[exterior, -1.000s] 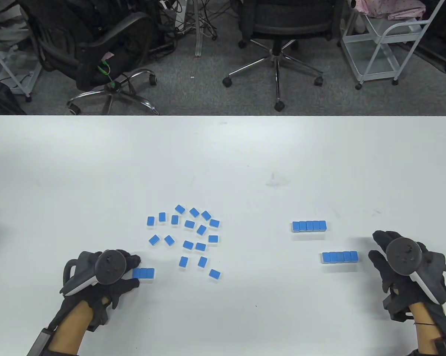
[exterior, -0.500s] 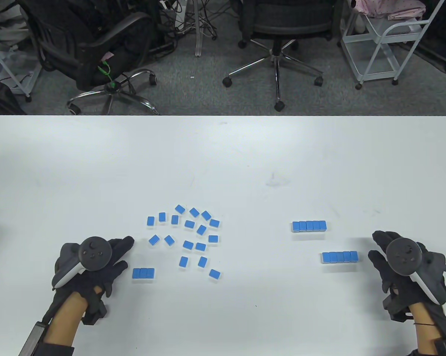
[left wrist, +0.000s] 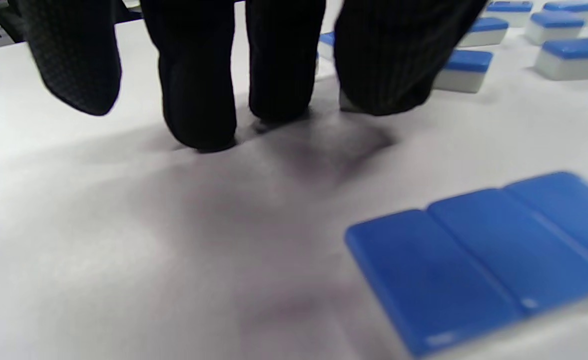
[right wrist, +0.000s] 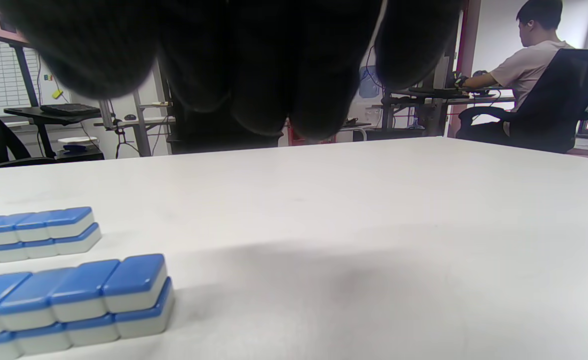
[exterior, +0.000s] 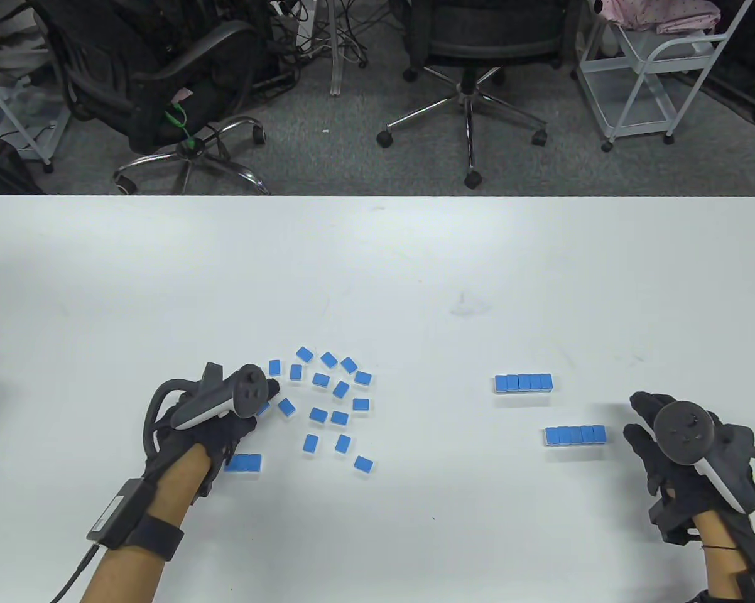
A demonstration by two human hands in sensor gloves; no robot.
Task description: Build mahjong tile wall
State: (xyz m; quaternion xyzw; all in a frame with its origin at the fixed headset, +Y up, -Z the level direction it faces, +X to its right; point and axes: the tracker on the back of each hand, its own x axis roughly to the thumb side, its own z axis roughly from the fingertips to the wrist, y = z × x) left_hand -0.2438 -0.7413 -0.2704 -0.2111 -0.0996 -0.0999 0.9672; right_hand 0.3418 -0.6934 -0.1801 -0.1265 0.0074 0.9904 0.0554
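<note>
Table view is showing a loose scatter of blue-backed mahjong tiles point(exterior: 330, 402) lying face down on the white counter point(exterior: 377, 264), left of centre. Just nearer the person, a short row of three tiles point(exterior: 244, 463) is sitting side by side, touching one another; the left wrist view is showing this row point(left wrist: 478, 250) close up, blurred.

Well to the right, two finished wall pieces are standing apart from each other: the far wall point(exterior: 523, 383) and the near wall point(exterior: 575, 435), each five tiles long. The right wrist view is showing both the far wall point(right wrist: 34, 232) and the near wall point(right wrist: 74, 295) stacked two tiles high.

The left hand point(exterior: 227, 414) is reaching over the left edge of the scatter, covering a tile or two there. In the left wrist view its fingers point(left wrist: 196, 75) are hanging straight down with tips at the counter, spread apart, and gripping nothing that can be seen.

The right hand point(exterior: 673, 440) is resting on the counter just right of the near wall, not touching it, its fingers loosely bent and holding nothing.
</note>
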